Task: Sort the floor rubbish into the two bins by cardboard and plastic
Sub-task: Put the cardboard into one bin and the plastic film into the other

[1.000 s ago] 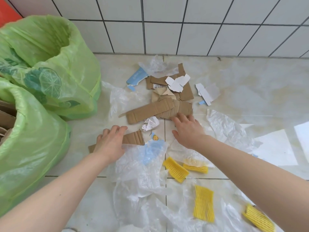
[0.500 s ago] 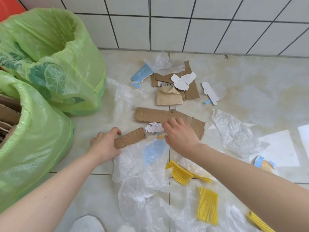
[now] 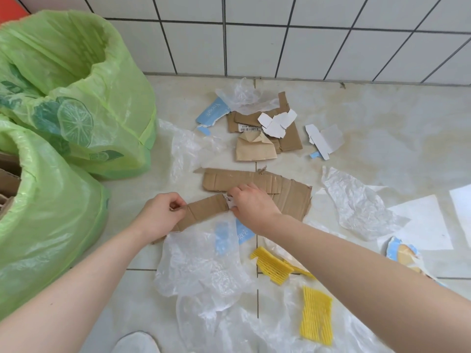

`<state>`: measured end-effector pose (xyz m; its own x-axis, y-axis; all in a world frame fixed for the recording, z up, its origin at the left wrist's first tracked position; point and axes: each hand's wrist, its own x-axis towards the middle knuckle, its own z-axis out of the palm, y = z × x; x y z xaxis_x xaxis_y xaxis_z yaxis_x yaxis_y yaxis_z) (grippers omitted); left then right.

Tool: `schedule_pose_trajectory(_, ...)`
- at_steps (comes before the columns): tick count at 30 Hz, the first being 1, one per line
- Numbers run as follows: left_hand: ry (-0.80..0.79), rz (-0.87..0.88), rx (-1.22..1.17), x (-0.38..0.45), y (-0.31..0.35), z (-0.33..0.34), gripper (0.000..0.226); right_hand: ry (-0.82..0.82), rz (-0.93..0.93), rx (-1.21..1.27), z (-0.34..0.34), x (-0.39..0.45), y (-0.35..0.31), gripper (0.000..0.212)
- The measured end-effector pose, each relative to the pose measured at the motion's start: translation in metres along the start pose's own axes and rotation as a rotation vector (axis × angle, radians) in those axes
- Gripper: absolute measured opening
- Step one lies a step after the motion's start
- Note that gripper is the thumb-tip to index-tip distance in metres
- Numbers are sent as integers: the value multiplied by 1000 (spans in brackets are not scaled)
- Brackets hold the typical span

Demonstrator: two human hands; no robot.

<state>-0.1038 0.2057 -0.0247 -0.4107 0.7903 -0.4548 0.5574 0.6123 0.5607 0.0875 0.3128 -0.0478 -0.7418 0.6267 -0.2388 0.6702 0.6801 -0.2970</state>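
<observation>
My left hand [image 3: 160, 215] pinches the left end of a brown cardboard strip [image 3: 204, 212] that lies on the floor tiles. My right hand [image 3: 252, 205] has its fingers curled over the near left edge of a larger creased cardboard sheet [image 3: 288, 192], right where the strip's other end and a small white paper scrap [image 3: 228, 200] meet. Clear plastic film [image 3: 198, 266] overlaps the strip's near side. Two green-lined bins stand on the left: the near bin [image 3: 51, 212] holds cardboard [image 3: 7, 179]; the inside of the far bin [image 3: 76, 85] is hidden.
More cardboard and white card scraps [image 3: 265, 131] lie by the tiled wall, with a blue torn card [image 3: 211, 113] and clear bags [image 3: 356, 202]. Yellow corrugated pieces [image 3: 316, 314] sit on plastic near me. White sheets [image 3: 420, 222] lie at the right.
My right hand dragged the large cardboard sheet toward me and closed over its edge. My left hand went from lying on the strip to pinching its end. The view shifted slightly.
</observation>
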Motion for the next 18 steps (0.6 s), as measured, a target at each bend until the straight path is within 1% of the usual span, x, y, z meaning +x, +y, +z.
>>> schedule_pose_trajectory(2, 44, 28, -33, -1, 8, -4, 19, 0, 18, 127, -11, -7, -2, 30)
schedule_pose_trajectory(5, 149, 81, -93, -4, 21, -12, 12, 59, 34, 312, -30, -22, 2, 29)
schedule_pose_trajectory(8, 233, 138, -155, -6, 35, -18, 14, 119, 80, 369, -49, -37, 17, 25)
schedule_pose_trajectory(10, 247, 175, -158, -6, 46, -18, 19, 153, 163, 399, -58, -45, 33, 24)
schedule_pose_trajectory(12, 242, 223, -112, -3, 58, -15, 24, 174, 263, 432, -61, -51, 52, 23)
schedule_pose_trajectory(14, 211, 257, -38, 4, 68, -6, 23, 190, 358, 469, -61, -57, 71, 21)
schedule_pose_trajectory(16, 129, 306, 78, 14, 75, 6, 16, 200, 436, 514, -60, -63, 87, 17)
schedule_pose_trajectory(18, 22, 367, 233, 24, 80, 19, 18, 211, 485, 558, -57, -67, 99, 14)
